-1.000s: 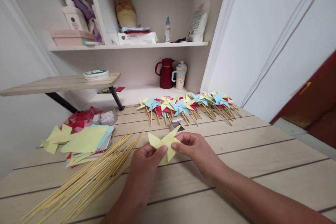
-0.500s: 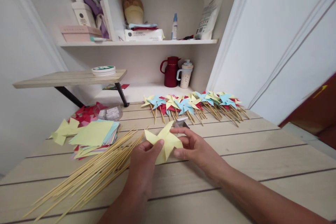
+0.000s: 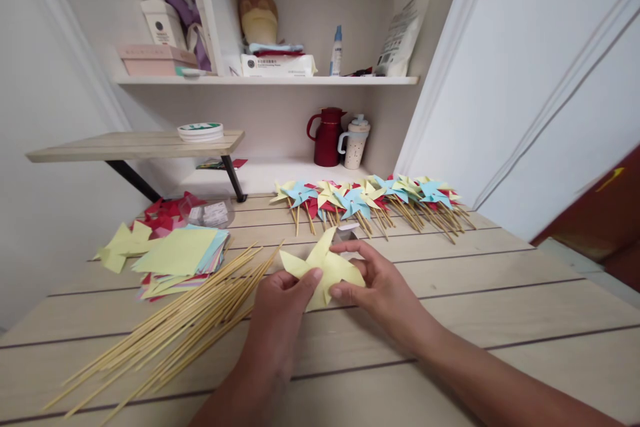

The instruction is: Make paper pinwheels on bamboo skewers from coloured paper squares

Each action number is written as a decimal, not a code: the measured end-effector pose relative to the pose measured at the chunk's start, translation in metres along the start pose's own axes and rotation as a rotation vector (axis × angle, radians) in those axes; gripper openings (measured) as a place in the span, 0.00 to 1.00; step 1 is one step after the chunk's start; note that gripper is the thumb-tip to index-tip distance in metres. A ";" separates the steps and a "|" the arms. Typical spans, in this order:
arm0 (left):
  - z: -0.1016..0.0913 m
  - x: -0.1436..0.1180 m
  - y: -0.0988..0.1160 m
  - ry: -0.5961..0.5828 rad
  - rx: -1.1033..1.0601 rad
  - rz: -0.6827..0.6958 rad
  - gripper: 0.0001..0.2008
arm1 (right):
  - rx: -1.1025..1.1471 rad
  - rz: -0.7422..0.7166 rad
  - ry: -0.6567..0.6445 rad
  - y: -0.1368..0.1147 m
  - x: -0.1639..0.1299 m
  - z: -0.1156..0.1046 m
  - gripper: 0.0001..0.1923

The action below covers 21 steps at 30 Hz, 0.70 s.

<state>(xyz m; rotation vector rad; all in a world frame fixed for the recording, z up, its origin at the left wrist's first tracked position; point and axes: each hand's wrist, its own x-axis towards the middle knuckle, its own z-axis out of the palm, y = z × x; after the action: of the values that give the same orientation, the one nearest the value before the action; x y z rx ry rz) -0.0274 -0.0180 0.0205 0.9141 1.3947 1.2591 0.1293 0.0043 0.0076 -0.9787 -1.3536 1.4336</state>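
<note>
Yellow paper folded into a pinwheel shape (image 3: 324, 269) sits pinched between both hands just above the wooden counter (image 3: 500, 307), near its middle. The left hand (image 3: 280, 307) grips the lower left part, thumb pressed on top of the paper. The right hand (image 3: 380, 283) closes on the right side, with one of its fingers (image 3: 350, 248) curled over the upper edge and the thumb beneath on the near face.

Just left of the left hand lies a loose fan of bamboo sticks (image 3: 170, 337), their tips nearly reaching the paper. Beyond the sticks rests a stack of coloured paper squares (image 3: 177, 257), yellow on top, with red paper scraps (image 3: 163, 212) and a small clear bag (image 3: 213, 213) behind it. Directly past the held paper stands a small pale object (image 3: 346, 232), partly hidden by the paper's upper point; what it is cannot be told. Farther back a row of finished pinwheels (image 3: 370, 200) in blue, yellow and red stretches across the counter, sticks pointing toward the person.

Against the wall stand a dark red jug (image 3: 327, 137) and a speckled cup (image 3: 356, 142). A raised wooden board (image 3: 130, 145) carries a round white lid (image 3: 200, 131). The shelf (image 3: 265, 80) above holds boxes, a bottle and a plush toy.
</note>
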 end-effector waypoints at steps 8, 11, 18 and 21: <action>0.003 -0.003 0.003 0.027 0.039 0.047 0.10 | -0.049 0.033 0.002 -0.003 -0.002 0.000 0.31; 0.003 -0.002 0.002 0.049 0.028 0.057 0.11 | -0.040 0.006 -0.049 -0.003 -0.002 -0.002 0.33; 0.001 -0.002 0.002 -0.014 0.013 0.083 0.12 | -0.026 -0.014 0.060 -0.003 0.001 -0.007 0.20; 0.002 -0.001 -0.003 -0.069 0.041 0.095 0.13 | -0.031 -0.016 0.015 -0.002 0.003 -0.008 0.16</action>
<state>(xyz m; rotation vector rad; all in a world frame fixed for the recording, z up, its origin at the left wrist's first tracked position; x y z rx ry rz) -0.0254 -0.0187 0.0176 1.0528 1.3401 1.2614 0.1363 0.0095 0.0093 -0.9949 -1.3731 1.3949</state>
